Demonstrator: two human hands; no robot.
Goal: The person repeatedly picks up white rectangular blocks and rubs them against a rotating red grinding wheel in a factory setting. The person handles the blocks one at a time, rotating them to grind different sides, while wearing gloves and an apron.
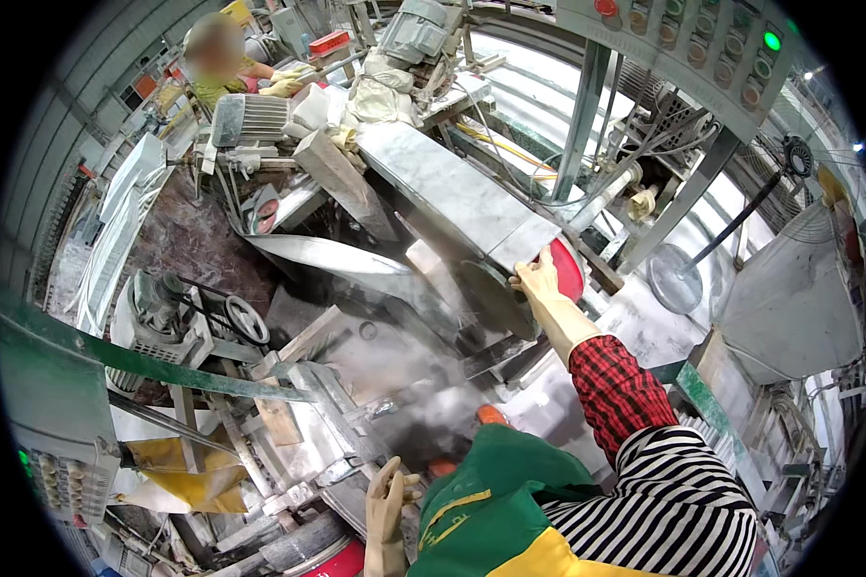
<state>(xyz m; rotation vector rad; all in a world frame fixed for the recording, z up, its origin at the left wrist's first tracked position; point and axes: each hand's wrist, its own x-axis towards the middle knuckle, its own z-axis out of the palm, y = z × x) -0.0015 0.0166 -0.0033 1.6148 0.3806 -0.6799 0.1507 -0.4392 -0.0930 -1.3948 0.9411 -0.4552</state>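
My right hand (539, 276), in a cream rubber glove, reaches forward to the near end of a long grey-white machine cover (452, 188). Its fingers bend around the cover's end edge, beside a red rounded end piece (568, 269). What the fingertips press on is partly hidden. Below the cover hangs a dusty board-like plate (496, 298). Low in front of me is my left hand (387, 510), gloved the same way. It holds nothing, with its fingers loosely bent and apart, near a worn wooden and metal frame (332, 404).
A button panel (702, 48) with a green light hangs at upper right; another control box (63, 452) stands at left. A green bar (164, 361) crosses the left side. A motor with a belt wheel (245, 319) sits behind it. Another person (221, 72) works at the far left.
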